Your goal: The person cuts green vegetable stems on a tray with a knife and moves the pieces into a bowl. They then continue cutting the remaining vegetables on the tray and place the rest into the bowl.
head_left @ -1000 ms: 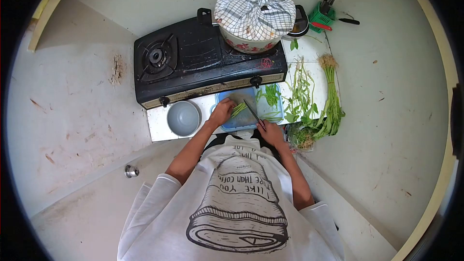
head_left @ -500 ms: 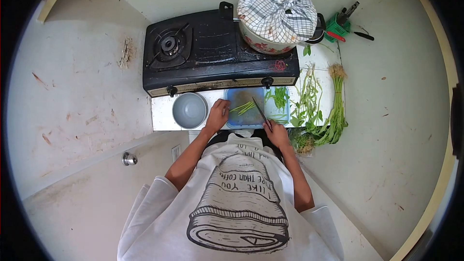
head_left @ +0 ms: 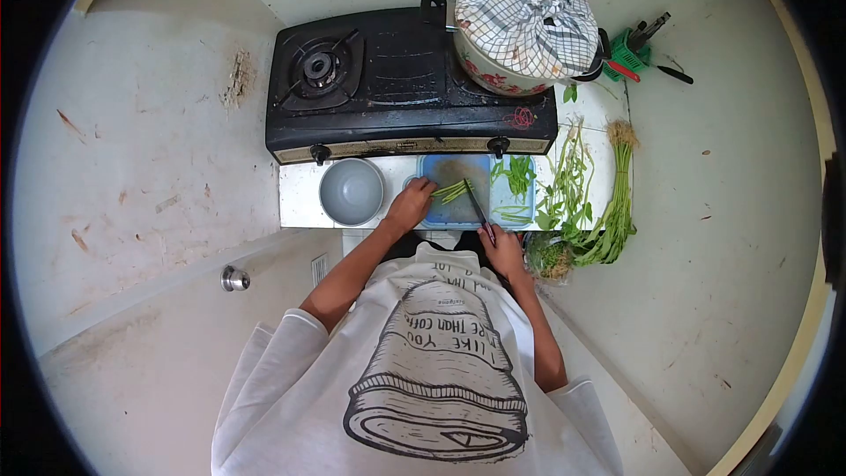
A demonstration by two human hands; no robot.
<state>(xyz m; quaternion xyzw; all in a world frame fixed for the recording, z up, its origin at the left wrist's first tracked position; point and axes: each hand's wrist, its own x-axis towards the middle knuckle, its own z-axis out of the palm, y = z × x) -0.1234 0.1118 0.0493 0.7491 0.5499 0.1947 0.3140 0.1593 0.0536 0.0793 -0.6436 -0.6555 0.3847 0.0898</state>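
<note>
On the blue cutting board lies a small bunch of thin green stems. My left hand has its fingers closed on the left end of this bunch. My right hand is wrapped around the handle of a knife, whose blade points away from me and lies at the right end of the stems. Just right of the board, cut green leaves and a few stem pieces rest in a light blue tray. A grey bowl stands left of my left hand.
A black gas stove spans the back, carrying a floral pot covered with a checked cloth. Loose greens, a rooted bundle and a plastic bag of greens lie right. A green basket holds utensils.
My left hand has moved right and now grips the stems. The knife blade has come to the stems' right end. The whole view has shifted slightly.
</note>
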